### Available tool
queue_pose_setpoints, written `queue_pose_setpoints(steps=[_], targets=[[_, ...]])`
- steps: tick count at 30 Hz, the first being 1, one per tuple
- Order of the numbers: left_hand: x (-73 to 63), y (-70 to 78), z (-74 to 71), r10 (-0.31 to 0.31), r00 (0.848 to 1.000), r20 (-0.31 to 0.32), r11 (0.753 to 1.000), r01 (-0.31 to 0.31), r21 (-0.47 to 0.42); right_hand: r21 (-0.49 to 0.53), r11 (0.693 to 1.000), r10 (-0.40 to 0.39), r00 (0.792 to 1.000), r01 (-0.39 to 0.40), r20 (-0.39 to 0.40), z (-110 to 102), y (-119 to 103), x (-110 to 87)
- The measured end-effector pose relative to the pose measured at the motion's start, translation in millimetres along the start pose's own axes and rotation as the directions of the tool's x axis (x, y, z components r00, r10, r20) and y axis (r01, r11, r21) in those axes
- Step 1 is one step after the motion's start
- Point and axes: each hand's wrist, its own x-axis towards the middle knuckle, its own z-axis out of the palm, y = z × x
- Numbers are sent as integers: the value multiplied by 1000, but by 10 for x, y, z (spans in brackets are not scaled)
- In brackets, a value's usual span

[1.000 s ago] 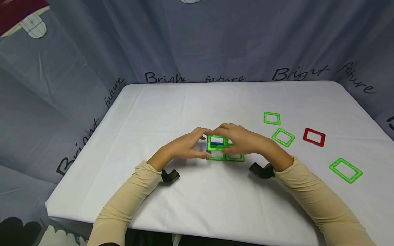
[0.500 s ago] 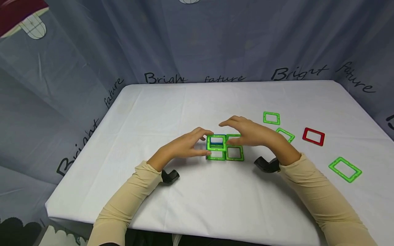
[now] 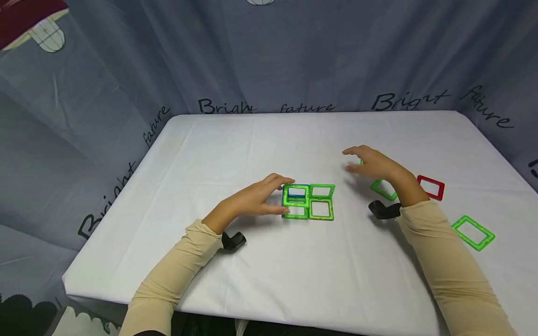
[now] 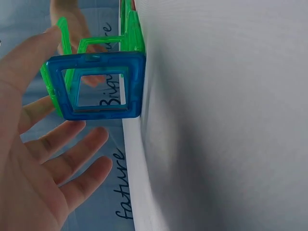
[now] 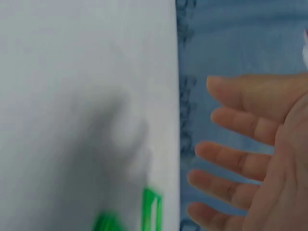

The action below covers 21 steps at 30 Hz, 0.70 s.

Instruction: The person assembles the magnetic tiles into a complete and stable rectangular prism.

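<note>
A small box-like structure of magnetic tiles (image 3: 308, 205), mostly green square frames, stands in the middle of the table. A blue magnetic tile (image 4: 103, 114) forms its side wall in the left wrist view. My left hand (image 3: 250, 201) pinches that structure between thumb and forefinger, the other fingers spread beside it. At its right rear, one green tile (image 3: 322, 185) stands up from the tiles. My right hand (image 3: 374, 163) is above the table toward the back right, fingers apart and holding nothing. It largely hides a green tile (image 3: 361, 162) under it.
Loose on the right side lie a green tile (image 3: 380, 193) partly behind my right wrist, a red tile (image 3: 442, 191), and another green tile (image 3: 486, 243) beside the right sleeve. A grey printed curtain (image 3: 269, 56) hangs behind the white table (image 3: 210, 149).
My right hand has left the tile structure and moved right and back, over the loose green tiles. My left hand has kept its place at the structure.
</note>
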Motion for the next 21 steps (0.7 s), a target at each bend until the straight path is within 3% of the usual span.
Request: queue_pose_setpoints(steps=[8,14,21], targets=[[6,23,8,-22,1000,-5,999,22,32,-7,994,108,994,-108,34,-41,410,-13],[8,33,22,-26,1000,-17,999,27,29,-75,986,151,987,-146,56,-13,481,-14],[17,52,42,-32,999,-19,999,32,34,-165,979,125,992,-118,34,-6,500,-31]])
